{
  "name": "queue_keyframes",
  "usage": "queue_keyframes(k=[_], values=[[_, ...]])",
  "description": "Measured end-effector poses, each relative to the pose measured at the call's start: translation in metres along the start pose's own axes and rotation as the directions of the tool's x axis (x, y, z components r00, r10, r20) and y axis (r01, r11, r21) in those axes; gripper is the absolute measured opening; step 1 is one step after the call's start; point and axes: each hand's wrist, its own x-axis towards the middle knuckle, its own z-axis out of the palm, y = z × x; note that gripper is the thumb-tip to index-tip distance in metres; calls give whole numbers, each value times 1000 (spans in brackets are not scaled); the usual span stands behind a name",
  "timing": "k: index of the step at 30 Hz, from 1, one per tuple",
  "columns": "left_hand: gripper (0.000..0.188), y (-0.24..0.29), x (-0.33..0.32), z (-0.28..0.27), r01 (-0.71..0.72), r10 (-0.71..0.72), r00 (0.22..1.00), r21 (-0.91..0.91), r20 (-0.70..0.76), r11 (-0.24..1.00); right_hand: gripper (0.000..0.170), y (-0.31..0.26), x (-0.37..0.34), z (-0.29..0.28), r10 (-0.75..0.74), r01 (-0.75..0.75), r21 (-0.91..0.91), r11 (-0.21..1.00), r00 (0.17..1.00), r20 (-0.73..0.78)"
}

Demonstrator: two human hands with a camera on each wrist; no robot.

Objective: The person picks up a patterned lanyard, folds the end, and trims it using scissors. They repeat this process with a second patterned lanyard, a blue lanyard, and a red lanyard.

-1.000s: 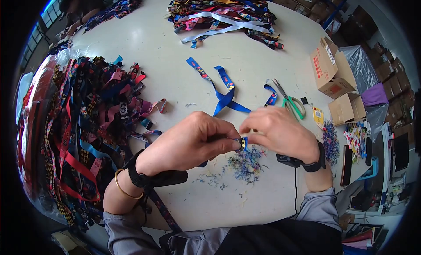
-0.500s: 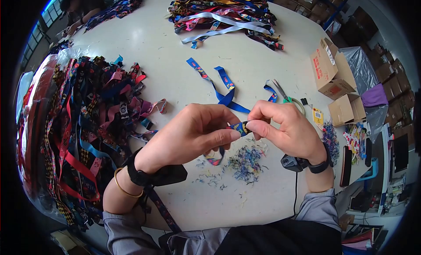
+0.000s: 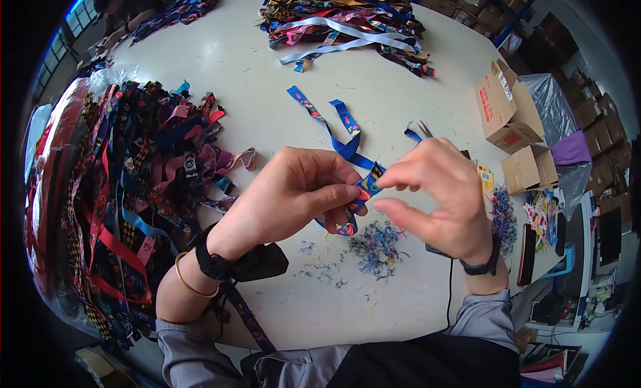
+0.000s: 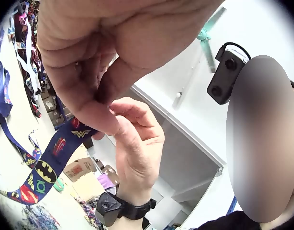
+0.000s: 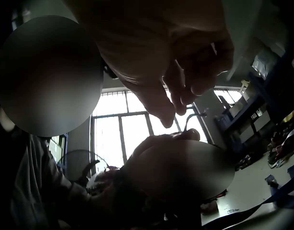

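Observation:
My left hand [image 3: 300, 191] pinches a blue printed strap [image 3: 364, 189] between thumb and fingers over the middle of the table. In the left wrist view the strap [image 4: 46, 170] hangs in a curve, with a yellow bat emblem and other small logos on it. Just right of its upper end is my right hand [image 3: 444, 194], thumb and index finger spread apart with nothing between them. Beyond the hands, more blue strap [image 3: 346, 147] lies looped on the table. The scissors [image 3: 425, 129] show only their blade tips, the rest hidden behind my right hand.
A heap of colourful straps [image 3: 133, 187] covers the left side, and another bundle [image 3: 340, 24] lies at the back. Thread clippings [image 3: 375, 249] are piled below my hands. At right stand cardboard boxes [image 3: 507, 107] and a yellow packet [image 3: 485, 179].
My right hand gripped the strap's end half a second ago; now it has let go and moved slightly right, fingers spread. My left hand keeps its pinch, with the strap's end turned upward.

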Motion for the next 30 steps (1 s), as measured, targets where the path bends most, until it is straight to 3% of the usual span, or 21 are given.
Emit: queue_keyframes(k=[2,6,9,12,13,16,17,20,23,26,27,30], values=[[13,-1,0,1,-6,6,1000,-10,8,1000,26,-1,1,5,-124,127,-160,979,992,29],[13,-3,1,1,-28,28,999,29,29,999,21,5,-4,14,-170,169,-249,954,985,18],[11,-6,1,2,-15,12,998,47,66,999,16,1,-3,17,-134,137,-253,958,991,26],[10,-2,-2,4,2,-7,999,88,53,996,14,6,-2,9,-3,0,-283,959,1000,-12],[9,-2,-1,4,8,-12,999,76,52,997,13,6,-2,3,116,-109,-278,954,993,7],[8,-2,0,1,10,-12,999,53,52,999,19,22,-12,-19,217,-89,-296,951,875,433],[8,-2,0,1,2,-5,998,54,58,999,24,22,-13,-21,228,-154,-193,969,856,463],[9,-5,0,2,-10,6,997,52,77,999,22,21,-4,-6,220,-276,157,948,928,301],[11,-5,-1,3,-13,4,996,97,88,995,19,24,0,3,268,-444,487,752,881,390],[13,2,-2,3,27,-37,998,163,59,986,16,27,-2,-4,367,-557,388,734,806,464],[14,4,-2,3,46,-54,998,184,43,982,15,29,-3,-3,359,-515,404,756,842,402],[15,0,-1,5,6,-8,1000,187,13,982,16,24,-1,-4,429,-584,417,697,805,409]])
